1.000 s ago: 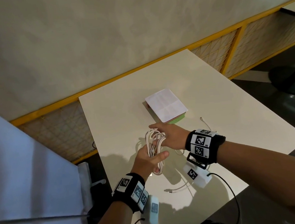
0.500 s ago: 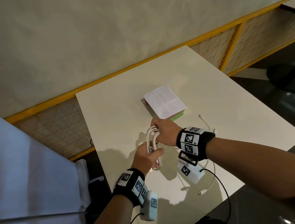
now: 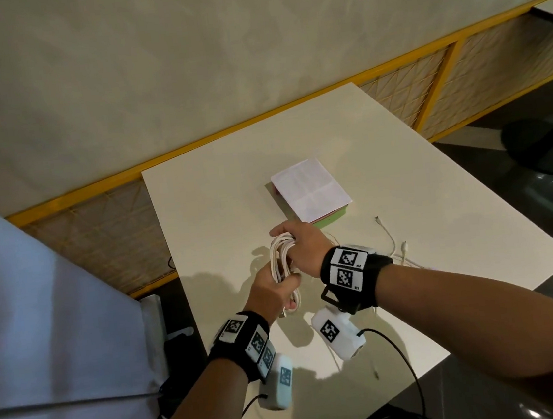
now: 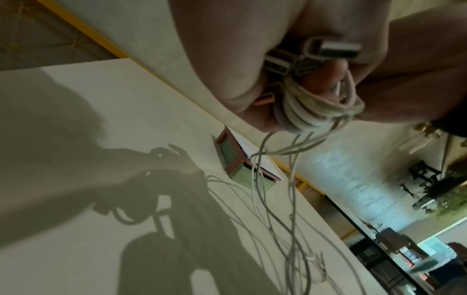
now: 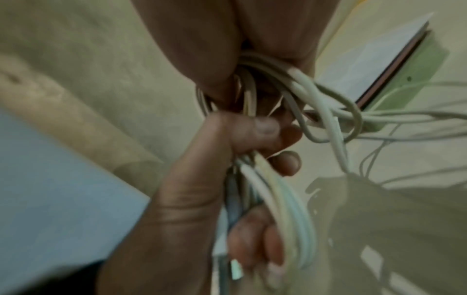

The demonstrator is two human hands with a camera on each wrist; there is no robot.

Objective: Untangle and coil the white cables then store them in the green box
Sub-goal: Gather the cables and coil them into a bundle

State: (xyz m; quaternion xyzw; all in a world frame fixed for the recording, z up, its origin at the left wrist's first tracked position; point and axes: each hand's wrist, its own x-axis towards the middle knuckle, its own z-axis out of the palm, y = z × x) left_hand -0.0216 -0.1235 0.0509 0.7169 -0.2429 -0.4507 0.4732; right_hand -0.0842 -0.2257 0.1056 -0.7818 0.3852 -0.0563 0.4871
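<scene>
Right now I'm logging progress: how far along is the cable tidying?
Partly done: several loops are gathered into a white coil. Both the left hand and right hand grip it. Left: loose cable ends trail on the table; nothing visibly stored in the green box.

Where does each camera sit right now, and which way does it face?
Head: on the head, looking down at the table; both forearms, left hand and right hand show.
Left wrist: under the left hand, facing the box.
Right wrist: under the right hand, facing the left hand.
Shared: the cables, in all views.
</scene>
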